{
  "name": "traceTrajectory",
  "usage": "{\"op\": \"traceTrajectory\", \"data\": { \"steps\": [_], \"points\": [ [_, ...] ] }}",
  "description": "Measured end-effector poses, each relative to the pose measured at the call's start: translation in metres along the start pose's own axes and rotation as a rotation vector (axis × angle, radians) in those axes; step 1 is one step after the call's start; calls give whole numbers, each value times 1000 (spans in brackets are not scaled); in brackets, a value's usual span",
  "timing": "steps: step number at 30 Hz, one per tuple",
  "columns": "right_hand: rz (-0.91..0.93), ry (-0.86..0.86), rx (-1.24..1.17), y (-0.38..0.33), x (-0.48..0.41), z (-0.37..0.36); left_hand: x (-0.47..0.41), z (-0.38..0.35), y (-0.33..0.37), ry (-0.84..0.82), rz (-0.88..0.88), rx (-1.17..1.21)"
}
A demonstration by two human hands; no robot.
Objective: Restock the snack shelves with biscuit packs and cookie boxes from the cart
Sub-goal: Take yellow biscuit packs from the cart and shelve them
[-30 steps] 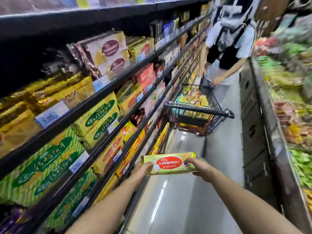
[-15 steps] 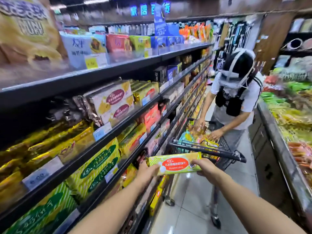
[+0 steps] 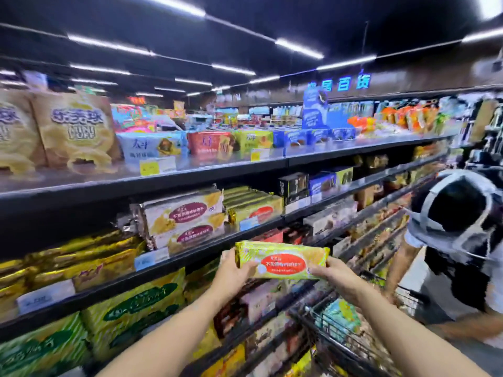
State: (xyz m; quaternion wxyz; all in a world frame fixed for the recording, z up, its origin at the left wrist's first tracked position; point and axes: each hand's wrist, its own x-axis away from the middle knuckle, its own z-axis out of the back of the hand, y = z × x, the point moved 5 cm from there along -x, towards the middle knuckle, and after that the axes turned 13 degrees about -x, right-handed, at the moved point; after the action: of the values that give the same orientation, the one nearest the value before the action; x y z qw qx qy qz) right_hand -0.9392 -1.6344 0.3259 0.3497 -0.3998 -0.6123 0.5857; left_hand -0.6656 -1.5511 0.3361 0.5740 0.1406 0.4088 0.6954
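The left grip [image 3: 231, 273] and the right grip [image 3: 337, 278] carry one biscuit pack [image 3: 283, 259] between them. Each is curled round a short end, so both are full and neither holds anything else. The pack lies lengthwise from grip to grip, in the air, touching no shelf. Its yellow-green face with a red oval label is turned towards the camera.

Just behind the pack, past the knuckles of the left grip, runs the black edge of a shelf [image 3: 201, 248]. Straight above the held pack, a stack of green-gold packs [image 3: 255, 213] with what looks like the same red oval sits on that shelf. Up and to the left of the left grip lie two stacked cream packs [image 3: 185, 219] with maroon ovals. A price tag [image 3: 151, 258] is clipped to the shelf edge farther left.

Below the left forearm, on a lower shelf, stand large green-and-yellow bags [image 3: 136, 308]. Under the right wrist is the wire cart [image 3: 302, 314], with a teal packet [image 3: 340, 319] inside it.

To the right of the right grip, another person [image 3: 462, 213] bends towards the cart, much blurred. High above both grips, the top shelf [image 3: 217, 170] carries boxes. Big bags of puffed snacks [image 3: 76, 131] stand at its far left.
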Motion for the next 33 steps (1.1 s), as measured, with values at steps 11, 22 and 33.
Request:
{"op": "traceTrajectory", "data": {
  "steps": [11,22,33],
  "points": [
    [208,-80,221,-60,-84,13,-21,21,44,275,69,-235],
    [255,26,259,-83,-170,27,-87,17,64,273,1,-472],
    [319,-89,197,-109,-238,4,-120,27,61,401,152,-516]
  ]
}}
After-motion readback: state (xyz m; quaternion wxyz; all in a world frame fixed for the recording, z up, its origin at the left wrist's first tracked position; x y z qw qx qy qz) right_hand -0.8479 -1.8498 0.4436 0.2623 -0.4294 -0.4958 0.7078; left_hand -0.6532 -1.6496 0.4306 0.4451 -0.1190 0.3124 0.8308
